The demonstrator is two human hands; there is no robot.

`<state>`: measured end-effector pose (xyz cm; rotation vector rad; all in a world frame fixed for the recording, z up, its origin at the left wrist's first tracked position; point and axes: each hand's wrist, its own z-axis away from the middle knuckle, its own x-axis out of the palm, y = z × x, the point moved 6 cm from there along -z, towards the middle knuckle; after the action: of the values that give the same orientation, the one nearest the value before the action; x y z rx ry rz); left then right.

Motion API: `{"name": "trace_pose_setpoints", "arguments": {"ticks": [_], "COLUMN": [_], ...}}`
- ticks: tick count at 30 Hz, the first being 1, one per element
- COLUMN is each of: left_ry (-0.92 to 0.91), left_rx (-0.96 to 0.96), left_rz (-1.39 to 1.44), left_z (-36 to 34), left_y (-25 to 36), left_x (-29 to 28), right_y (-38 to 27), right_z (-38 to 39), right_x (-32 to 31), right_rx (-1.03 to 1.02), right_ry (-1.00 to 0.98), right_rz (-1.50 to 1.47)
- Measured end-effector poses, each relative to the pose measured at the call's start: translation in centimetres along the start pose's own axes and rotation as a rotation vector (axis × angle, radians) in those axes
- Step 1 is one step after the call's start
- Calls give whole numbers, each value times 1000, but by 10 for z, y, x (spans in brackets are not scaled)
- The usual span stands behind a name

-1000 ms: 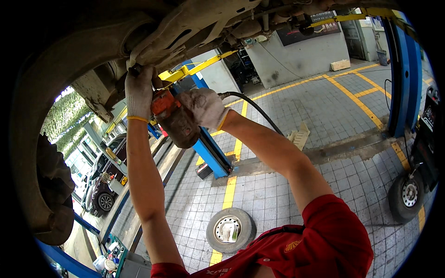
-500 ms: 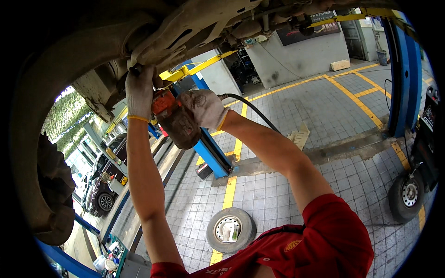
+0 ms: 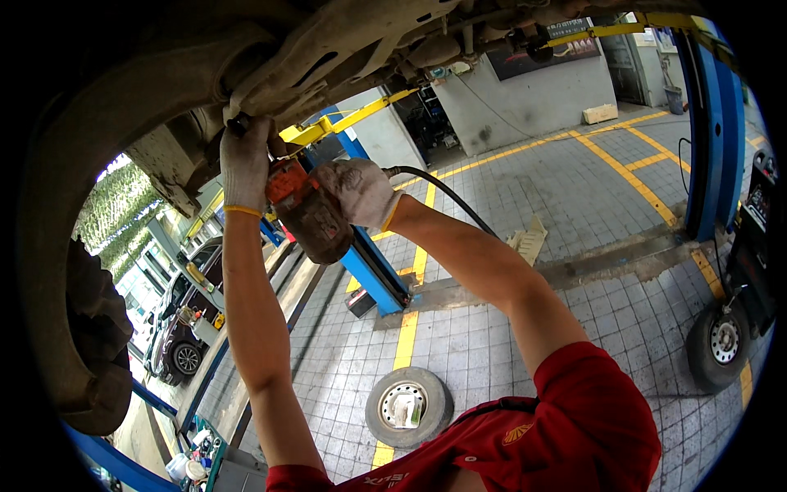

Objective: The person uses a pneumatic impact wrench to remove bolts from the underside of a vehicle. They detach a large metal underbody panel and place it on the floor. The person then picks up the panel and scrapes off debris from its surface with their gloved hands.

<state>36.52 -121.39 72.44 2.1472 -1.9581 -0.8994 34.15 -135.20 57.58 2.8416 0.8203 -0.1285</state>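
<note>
A worn red-and-dark impact wrench [image 3: 316, 225] is held overhead beneath a raised vehicle. My right hand [image 3: 357, 190], in a dirty white knit glove, grips its handle, from which a black air hose [image 3: 447, 193] runs off to the right. My left hand [image 3: 245, 168], gloved likewise, is closed around the tool's front end, close under a suspension arm [image 3: 287, 61]. A short dark cylindrical piece [image 3: 238, 125] shows above the left-hand fingers, against the underbody. Whatever the tool's nose sits on is hidden by the left glove.
A wheel [image 3: 408, 407] lies on the tiled floor below; another wheel [image 3: 718, 346] stands at right. Blue lift posts [image 3: 711, 139] and yellow lift arms [image 3: 340, 121] surround the vehicle. A dark car [image 3: 182, 336] is parked at left, and a tool cart [image 3: 205, 459] stands lower left.
</note>
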Motion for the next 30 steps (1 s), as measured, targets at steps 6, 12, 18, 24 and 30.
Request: {"name": "trace_pose_setpoints", "arguments": {"ticks": [6, 12, 18, 24, 30], "left_ry": [43, 35, 11, 56, -27], "left_rx": [-15, 22, 36, 16, -13], "left_rz": [-17, 5, 55, 81, 58], "left_z": [10, 5, 10, 11, -1], "left_y": [12, 8, 12, 17, 3], "left_x": [6, 1, 9, 11, 3], "right_y": [-1, 2, 0, 0, -9], "right_z": [2, -1, 4, 1, -3], "right_x": [-6, 2, -4, -9, -8], "right_rx": [0, 23, 70, 33, 24], "right_ry": [67, -33, -2, 41, 64], "right_rz": [-87, -85, -113, -51, -43]}}
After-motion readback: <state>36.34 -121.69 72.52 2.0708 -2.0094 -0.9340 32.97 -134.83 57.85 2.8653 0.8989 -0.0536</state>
